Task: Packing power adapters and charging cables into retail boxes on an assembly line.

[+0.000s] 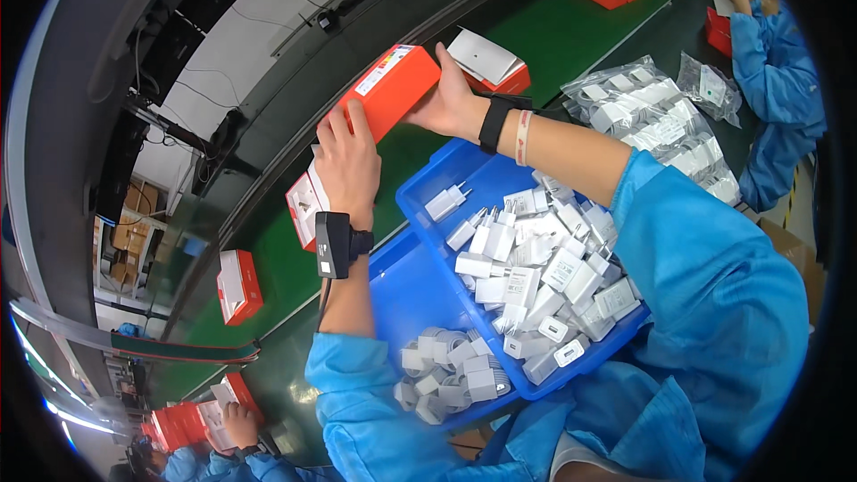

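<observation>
Over the green belt, a red box hangs between two hands, probably gripped at opposite ends for steadiness; blue bins of chargers and cables sit close below, likely for easy reach. The left hand bends its fingers onto the box's near end; the right hand, thumb raised, cups the other.
</observation>
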`<state>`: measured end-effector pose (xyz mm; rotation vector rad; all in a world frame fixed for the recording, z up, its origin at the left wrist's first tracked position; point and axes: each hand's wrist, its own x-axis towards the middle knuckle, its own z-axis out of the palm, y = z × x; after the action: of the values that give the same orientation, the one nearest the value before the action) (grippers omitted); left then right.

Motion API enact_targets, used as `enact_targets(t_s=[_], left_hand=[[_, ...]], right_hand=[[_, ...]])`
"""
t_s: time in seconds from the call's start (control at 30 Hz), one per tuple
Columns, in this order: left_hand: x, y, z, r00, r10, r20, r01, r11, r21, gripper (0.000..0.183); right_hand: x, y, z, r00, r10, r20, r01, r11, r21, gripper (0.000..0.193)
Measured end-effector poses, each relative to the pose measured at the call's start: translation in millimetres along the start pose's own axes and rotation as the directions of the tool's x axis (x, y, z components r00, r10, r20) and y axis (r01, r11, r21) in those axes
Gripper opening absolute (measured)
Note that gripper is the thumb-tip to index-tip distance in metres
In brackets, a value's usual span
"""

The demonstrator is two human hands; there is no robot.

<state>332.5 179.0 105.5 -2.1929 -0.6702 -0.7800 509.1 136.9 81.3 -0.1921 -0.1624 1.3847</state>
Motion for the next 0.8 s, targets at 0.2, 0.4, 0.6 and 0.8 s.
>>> enact_targets(t_s=[0.2,0.4,0.6,0.8], left_hand=[[8,-13,-10,0.995,0.095,0.015,-0.094,0.994,-0.053,0.048],[12,-29,-31,0.985,0.126,-0.12,-0.136,0.988,-0.077,0.053],[-8,-19,-10,0.967,-0.145,0.211,0.183,0.967,-0.176,0.058],[-3,-27,5,0.756,-0.398,0.519,0.642,0.298,-0.707,0.054]], right_hand=[[-12,-1,1,0.997,0.012,0.082,-0.007,0.998,-0.064,0.07],[-21,4,5,0.993,-0.03,0.119,0.046,0.99,-0.135,0.054],[-3,-26,-7,0.995,0.086,0.042,-0.077,0.981,-0.179,0.034],[-30,-96,-6,0.995,0.024,0.099,0.073,0.516,-0.854,0.053]])
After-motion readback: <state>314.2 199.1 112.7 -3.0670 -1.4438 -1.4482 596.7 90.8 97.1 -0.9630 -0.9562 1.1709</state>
